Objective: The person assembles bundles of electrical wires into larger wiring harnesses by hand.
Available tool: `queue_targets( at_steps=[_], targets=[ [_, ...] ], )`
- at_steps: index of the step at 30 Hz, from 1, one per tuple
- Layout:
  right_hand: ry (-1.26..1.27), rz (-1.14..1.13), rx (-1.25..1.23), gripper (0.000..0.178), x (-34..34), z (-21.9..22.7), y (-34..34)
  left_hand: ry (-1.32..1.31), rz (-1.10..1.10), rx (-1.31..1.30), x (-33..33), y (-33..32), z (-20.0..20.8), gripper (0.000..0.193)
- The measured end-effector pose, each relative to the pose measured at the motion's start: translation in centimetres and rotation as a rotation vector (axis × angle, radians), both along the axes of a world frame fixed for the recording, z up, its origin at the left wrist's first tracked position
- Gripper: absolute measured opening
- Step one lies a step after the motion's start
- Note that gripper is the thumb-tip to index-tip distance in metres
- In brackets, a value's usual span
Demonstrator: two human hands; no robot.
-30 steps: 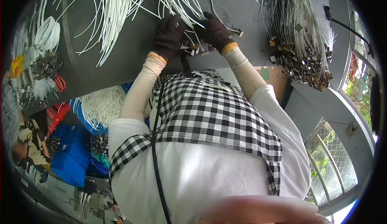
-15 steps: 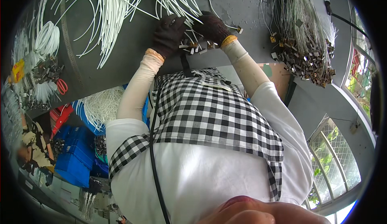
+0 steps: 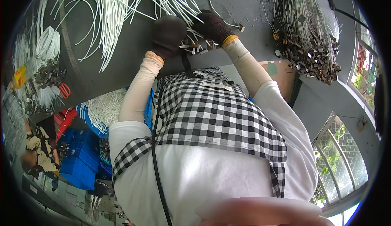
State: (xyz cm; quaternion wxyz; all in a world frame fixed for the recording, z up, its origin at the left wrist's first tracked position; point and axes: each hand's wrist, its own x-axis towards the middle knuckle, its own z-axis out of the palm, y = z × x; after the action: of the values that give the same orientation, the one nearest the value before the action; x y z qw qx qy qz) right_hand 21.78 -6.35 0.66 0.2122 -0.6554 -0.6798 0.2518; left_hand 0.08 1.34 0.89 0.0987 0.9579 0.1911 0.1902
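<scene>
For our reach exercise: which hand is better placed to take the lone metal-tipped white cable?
Probably the right hand: the cable's metal tip lies just beside it, while the left hand sits farther off.

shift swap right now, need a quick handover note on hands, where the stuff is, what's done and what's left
Left hand: dark glove, closed over white cable ends at the table edge.
Right hand: dark glove, on the same cable ends and small metal clips.
White cables fan across the grey table.
Done, it seems: bundle with metal clips at right.
Left: the loose white cables; count unclear.
</scene>
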Motion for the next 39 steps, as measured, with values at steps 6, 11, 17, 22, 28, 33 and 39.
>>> queue_targets(
  at_steps=[6, 11, 17, 22, 28, 33, 39],
  targets=[
    [0.099, -0.138, -0.196, 0.021, -0.5, 2.8, 0.7, 0.055, 0.003, -0.126, 0.3, -0.1, 1.0, 0.039],
    [0.028, -0.131, -0.297, 0.025, -0.6, 2.6, 0.8, 0.203, 0.087, -0.082, 1.3, -0.4, 1.4, 0.045],
    [0.004, -0.086, -0.268, 0.027, -0.1, 2.6, 0.8, 0.330, 0.123, -0.163, 1.5, -0.4, 2.3, 0.047],
    [0.041, -0.087, -0.255, 0.027, -0.1, 3.0, 0.9, 0.180, 0.126, -0.129, 1.0, -0.3, 1.3, 0.046],
    [0.052, -0.082, -0.246, 0.026, -0.2, 3.0, 0.7, 0.230, 0.041, 0.045, 1.8, 0.9, 0.2, 0.043],
    [0.087, -0.080, -0.202, 0.023, -0.3, 4.3, 0.7, 0.346, -0.024, 0.036, 3.0, 2.0, -0.6, 0.041],
    [0.353, -0.186, -0.234, 0.024, 0.3, 4.0, 0.2, 0.447, -0.080, -0.024, 2.5, 1.6, -1.4, 0.049]
  ],
)
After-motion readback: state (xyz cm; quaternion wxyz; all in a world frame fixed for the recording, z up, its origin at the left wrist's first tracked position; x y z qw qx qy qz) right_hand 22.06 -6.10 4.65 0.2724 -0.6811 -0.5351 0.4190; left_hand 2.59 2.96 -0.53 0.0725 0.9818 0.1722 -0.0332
